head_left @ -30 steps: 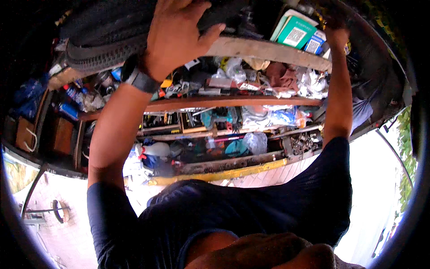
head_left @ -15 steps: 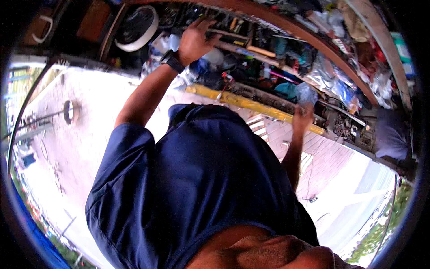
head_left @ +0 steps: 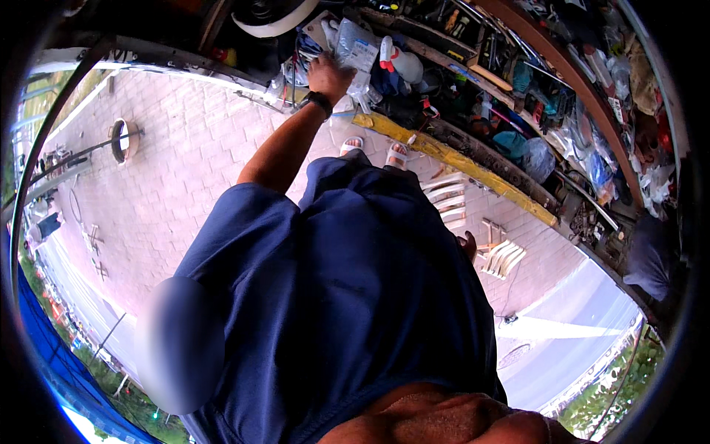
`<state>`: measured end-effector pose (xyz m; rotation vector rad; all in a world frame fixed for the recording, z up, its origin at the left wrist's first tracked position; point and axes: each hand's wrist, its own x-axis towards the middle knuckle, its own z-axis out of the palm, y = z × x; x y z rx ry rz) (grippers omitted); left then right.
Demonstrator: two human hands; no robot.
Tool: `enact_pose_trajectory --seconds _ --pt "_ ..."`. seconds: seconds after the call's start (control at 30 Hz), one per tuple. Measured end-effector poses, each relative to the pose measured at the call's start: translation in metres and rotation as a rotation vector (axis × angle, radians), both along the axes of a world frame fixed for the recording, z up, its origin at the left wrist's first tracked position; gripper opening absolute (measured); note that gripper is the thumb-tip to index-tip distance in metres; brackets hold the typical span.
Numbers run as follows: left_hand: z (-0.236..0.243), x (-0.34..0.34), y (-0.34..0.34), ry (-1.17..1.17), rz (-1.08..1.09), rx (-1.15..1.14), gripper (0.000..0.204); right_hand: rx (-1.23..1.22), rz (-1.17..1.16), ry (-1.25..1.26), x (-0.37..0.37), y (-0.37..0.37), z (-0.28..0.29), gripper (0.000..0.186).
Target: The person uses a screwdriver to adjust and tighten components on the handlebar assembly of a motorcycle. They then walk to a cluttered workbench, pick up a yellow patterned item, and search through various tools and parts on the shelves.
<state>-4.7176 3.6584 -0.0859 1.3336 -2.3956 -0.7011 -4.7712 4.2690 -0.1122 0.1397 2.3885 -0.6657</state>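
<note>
My left hand [head_left: 330,79], with a dark watch on its wrist, reaches over the left end of the cluttered bench. Its fingers are spread beside a clear plastic package [head_left: 355,46] and other plastic wrapping; whether the fingertips touch them cannot be made out. No held thing shows in it. My right hand [head_left: 469,245] hangs low at my right side, half hidden behind my dark blue shirt. The visible fingers look loosely apart with nothing seen in them. A white and red bottle-like thing [head_left: 386,54] stands just right of the package.
A yellow beam [head_left: 458,164] edges the bench. Behind it lie hand tools, a crumpled clear bag [head_left: 538,159], teal cloth [head_left: 509,143] and more plastic bags. A white round rim [head_left: 277,26] sits far left. Slatted pale pieces [head_left: 446,198] lie on the paved floor [head_left: 192,140].
My left hand has come from above the tool compartments to the plastic packages at the bench's left end. My right hand has left the crumpled clear bag and dropped to my side.
</note>
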Motion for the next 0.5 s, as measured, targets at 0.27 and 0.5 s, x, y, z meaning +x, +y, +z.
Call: enact_pose_trajectory --seconds 0.27,0.5 --pt "-0.015 -0.007 -0.03 -0.042 -0.105 0.366 0.073 -0.119 0.127 -0.089 0.027 -0.028 0.002 0.076" --pt "-0.026 0.022 -0.05 0.374 -0.11 0.684 0.048 -0.081 0.116 -0.073 0.004 -0.097 0.069 0.068"
